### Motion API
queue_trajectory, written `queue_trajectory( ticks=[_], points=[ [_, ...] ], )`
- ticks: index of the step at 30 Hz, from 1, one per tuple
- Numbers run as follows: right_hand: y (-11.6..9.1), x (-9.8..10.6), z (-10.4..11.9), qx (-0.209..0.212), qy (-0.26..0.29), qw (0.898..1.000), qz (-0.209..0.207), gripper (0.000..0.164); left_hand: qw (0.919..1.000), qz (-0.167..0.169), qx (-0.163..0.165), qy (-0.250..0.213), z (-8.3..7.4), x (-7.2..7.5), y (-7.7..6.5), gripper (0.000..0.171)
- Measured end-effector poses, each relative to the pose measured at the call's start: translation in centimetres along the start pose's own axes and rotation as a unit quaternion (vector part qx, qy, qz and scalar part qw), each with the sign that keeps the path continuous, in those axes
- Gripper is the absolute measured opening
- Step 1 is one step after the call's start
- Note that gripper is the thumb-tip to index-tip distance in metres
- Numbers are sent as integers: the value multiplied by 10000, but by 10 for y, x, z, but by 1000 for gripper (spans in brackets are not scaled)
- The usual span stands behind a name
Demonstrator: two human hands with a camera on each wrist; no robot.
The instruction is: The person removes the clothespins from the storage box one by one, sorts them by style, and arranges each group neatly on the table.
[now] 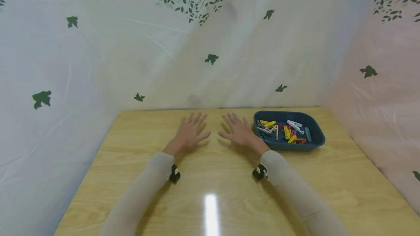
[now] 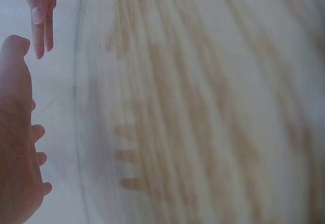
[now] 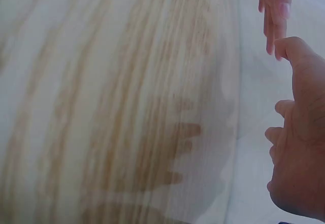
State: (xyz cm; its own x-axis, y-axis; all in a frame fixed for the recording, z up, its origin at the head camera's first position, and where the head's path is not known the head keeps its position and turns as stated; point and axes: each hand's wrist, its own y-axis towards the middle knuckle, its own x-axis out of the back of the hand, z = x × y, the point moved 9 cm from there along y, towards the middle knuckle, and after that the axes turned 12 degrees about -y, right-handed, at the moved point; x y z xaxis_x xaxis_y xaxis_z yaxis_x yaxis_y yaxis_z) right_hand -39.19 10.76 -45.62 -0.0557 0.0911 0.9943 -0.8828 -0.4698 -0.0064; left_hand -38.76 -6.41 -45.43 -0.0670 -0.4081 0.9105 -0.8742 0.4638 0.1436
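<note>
My left hand point(image 1: 188, 134) hovers palm down over the far half of the wooden table point(image 1: 210, 170), fingers spread and straight, holding nothing. Mirroring it, my right hand point(image 1: 238, 132) also has its fingers spread and nothing in its grasp. A gap separates the two thumbs. Just right of the right hand stands a dark blue plastic basket point(image 1: 288, 148). Inside it lie several clothespins, among them yellow clothespins point(image 1: 267, 123), a white clothespin point(image 1: 295, 126) and a teal clothespin point(image 1: 308, 134). In the left wrist view the left hand point(image 2: 18, 132) is above the table, its shadow on the wood.
A pale curtain point(image 1: 170, 65) printed with leaves and branches hangs behind the table's far edge and along both sides. Each sleeve carries a small black wrist camera point(image 1: 175, 174). A bright light reflection shows on the near part of the table.
</note>
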Motion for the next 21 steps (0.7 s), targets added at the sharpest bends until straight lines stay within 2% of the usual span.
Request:
queue_trajectory(
  ticks=[8,15,21],
  points=[
    [0,0,8,89,57,9998,-151,84,10000,-72,23,13,3,-1,-1,79],
    [1,-4,7,38,-43,10000,20,84,10000,90,39,-15,3,-3,-2,80],
    [2,-5,5,28,-59,10000,43,83,9999,87,33,-76,1,0,-1,79]
  ],
)
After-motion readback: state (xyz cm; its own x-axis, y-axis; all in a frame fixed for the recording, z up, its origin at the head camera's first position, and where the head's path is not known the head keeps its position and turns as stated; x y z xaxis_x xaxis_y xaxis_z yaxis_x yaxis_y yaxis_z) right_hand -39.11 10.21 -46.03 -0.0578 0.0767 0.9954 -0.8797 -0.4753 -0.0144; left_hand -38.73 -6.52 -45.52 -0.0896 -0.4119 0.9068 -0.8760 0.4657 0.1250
